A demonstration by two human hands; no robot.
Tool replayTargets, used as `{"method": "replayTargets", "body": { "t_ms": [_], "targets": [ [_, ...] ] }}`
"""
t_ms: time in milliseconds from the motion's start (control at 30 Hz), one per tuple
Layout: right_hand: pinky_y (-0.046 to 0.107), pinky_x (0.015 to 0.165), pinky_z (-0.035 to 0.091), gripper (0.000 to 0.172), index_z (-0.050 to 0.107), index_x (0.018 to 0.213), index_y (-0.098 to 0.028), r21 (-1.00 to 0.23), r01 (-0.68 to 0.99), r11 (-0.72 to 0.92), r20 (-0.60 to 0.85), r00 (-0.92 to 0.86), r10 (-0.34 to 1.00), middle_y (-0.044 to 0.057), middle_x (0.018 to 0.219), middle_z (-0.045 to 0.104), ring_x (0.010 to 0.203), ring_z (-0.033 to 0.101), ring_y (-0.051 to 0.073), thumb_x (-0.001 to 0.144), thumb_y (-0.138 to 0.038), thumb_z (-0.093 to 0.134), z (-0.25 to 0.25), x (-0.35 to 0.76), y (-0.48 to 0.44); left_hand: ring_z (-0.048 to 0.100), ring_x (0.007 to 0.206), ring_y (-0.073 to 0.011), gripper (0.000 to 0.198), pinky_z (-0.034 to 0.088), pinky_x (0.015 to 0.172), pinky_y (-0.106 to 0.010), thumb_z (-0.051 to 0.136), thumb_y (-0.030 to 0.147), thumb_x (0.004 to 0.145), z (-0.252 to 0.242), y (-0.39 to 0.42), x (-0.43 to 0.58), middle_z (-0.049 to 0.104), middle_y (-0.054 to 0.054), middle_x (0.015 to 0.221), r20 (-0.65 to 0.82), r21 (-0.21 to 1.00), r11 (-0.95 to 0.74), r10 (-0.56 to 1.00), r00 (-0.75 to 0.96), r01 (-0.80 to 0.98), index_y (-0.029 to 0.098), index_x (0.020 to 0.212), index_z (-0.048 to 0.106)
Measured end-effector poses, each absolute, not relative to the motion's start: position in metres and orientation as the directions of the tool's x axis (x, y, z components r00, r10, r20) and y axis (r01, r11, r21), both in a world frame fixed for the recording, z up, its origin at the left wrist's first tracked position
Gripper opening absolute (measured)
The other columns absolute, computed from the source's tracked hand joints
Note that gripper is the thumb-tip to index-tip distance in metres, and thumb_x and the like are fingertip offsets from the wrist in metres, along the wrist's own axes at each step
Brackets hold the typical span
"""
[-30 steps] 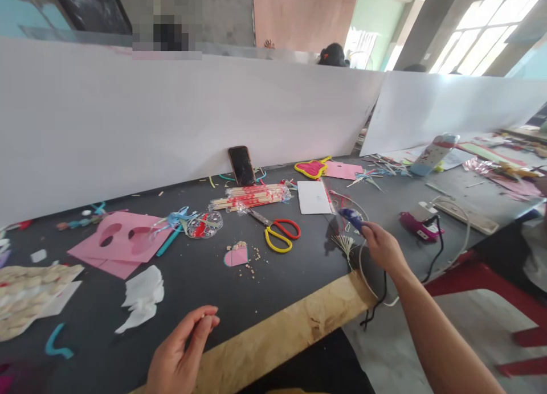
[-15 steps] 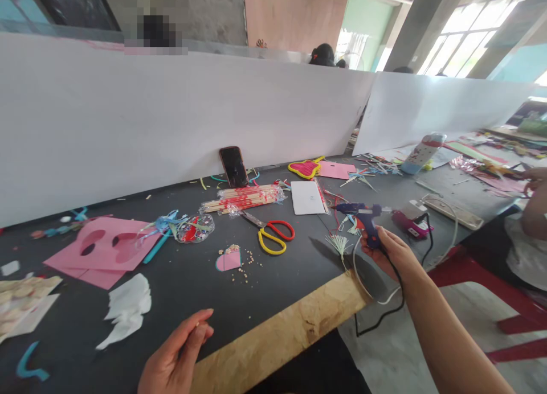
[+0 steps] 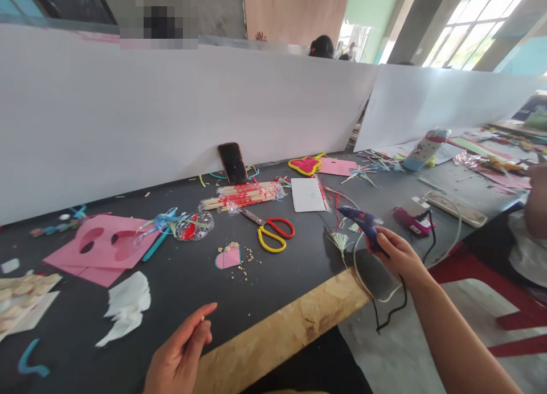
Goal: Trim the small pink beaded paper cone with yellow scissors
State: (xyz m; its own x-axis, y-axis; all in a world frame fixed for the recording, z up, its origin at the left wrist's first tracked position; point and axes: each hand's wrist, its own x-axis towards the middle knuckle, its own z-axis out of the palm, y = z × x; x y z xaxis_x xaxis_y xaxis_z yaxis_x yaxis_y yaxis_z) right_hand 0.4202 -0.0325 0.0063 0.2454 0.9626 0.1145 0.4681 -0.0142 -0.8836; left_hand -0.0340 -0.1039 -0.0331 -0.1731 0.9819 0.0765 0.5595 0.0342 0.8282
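My right hand (image 3: 395, 251) grips a dark blue glue gun (image 3: 363, 220) over the table's right front part, its nozzle toward the left. My left hand (image 3: 182, 348) is at the front edge, thumb and forefinger pinched together on something tiny and pale, too small to name. Beyond it lies a small pink heart-shaped piece (image 3: 228, 259) with a blue edge, with pale beads (image 3: 245, 266) on its upper part and scattered to its right. Scissors (image 3: 271, 234) with red and yellow handles lie behind the beads.
Pink cut paper (image 3: 100, 246) and white tissue (image 3: 128, 306) lie left. Further back are a leaning phone (image 3: 233, 163), wrapped sticks (image 3: 243, 196) and a white card (image 3: 308, 195). A magenta device (image 3: 412, 220) and bottle (image 3: 426, 149) are right, near another person's arm (image 3: 536, 195).
The glue gun has tilted slightly, its nozzle a little lower, and my right hand has shifted slightly right. My left hand has moved slightly right, still pinched.
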Motion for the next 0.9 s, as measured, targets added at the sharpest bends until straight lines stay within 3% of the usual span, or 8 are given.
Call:
{"method": "replayTargets", "body": {
  "t_ms": [100, 233, 500, 700, 900],
  "targets": [
    [0.035, 0.062, 0.049, 0.049, 0.059, 0.110, -0.019, -0.772, 0.636, -0.004, 0.191, 0.238, 0.952, 0.004, 0.073, 0.064, 0.065, 0.059, 0.020, 0.080, -0.056, 0.049, 0.002, 0.426, -0.027, 0.062, 0.053, -0.0118, 0.045, 0.051, 0.056, -0.015, 0.052, 0.058, 0.077, -0.035, -0.104, -0.034, 0.063, 0.002, 0.056, 0.070, 0.830, 0.025, 0.986, -0.150, 0.557, 0.021, 0.095, 0.071],
    [0.042, 0.079, 0.045, 0.036, 0.063, 0.105, -0.022, -0.583, 0.811, 0.050, 0.276, 0.140, 0.951, 0.007, 0.087, 0.067, 0.085, 0.059, 0.026, 0.080, -0.045, 0.052, -0.006, 0.423, -0.018, 0.062, 0.055, -0.0123, 0.045, 0.052, 0.056, -0.016, 0.052, 0.058, 0.077, -0.035, -0.104, -0.031, 0.063, 0.002, 0.057, 0.068, 0.841, 0.015, 0.989, -0.133, 0.541, 0.021, 0.095, 0.071],
    [0.044, 0.087, 0.041, 0.038, 0.061, 0.112, -0.024, -0.346, 0.932, 0.103, 0.272, -0.006, 0.962, 0.009, 0.098, 0.065, 0.094, 0.055, 0.028, 0.080, -0.043, 0.053, -0.012, 0.418, -0.015, 0.060, 0.053, -0.0105, 0.045, 0.050, 0.054, -0.015, 0.050, 0.057, 0.079, -0.035, -0.105, -0.029, 0.061, 0.003, 0.056, 0.086, 0.853, -0.009, 0.989, -0.123, 0.523, 0.020, 0.096, 0.070],
    [0.045, 0.083, 0.043, 0.035, 0.064, 0.103, -0.023, -0.367, 0.929, 0.042, 0.248, 0.054, 0.967, 0.009, 0.092, 0.065, 0.089, 0.058, 0.030, 0.074, -0.041, 0.056, -0.006, 0.424, -0.019, 0.059, 0.054, -0.0113, 0.048, 0.050, 0.055, -0.017, 0.048, 0.058, 0.080, -0.032, -0.101, -0.028, 0.059, 0.002, 0.056, 0.039, 0.866, 0.044, 0.987, -0.155, 0.499, 0.018, 0.099, 0.068],
    [0.045, 0.087, 0.041, 0.028, 0.064, 0.094, -0.022, -0.574, 0.819, -0.001, 0.258, 0.182, 0.949, 0.010, 0.094, 0.065, 0.089, 0.058, 0.028, 0.072, -0.036, 0.055, -0.004, 0.421, -0.021, 0.057, 0.054, -0.0126, 0.052, 0.049, 0.054, -0.019, 0.049, 0.061, 0.077, -0.029, -0.100, -0.025, 0.057, 0.002, 0.055, -0.024, 0.886, 0.095, 0.987, -0.158, 0.453, 0.017, 0.098, 0.068]
  ]
}}
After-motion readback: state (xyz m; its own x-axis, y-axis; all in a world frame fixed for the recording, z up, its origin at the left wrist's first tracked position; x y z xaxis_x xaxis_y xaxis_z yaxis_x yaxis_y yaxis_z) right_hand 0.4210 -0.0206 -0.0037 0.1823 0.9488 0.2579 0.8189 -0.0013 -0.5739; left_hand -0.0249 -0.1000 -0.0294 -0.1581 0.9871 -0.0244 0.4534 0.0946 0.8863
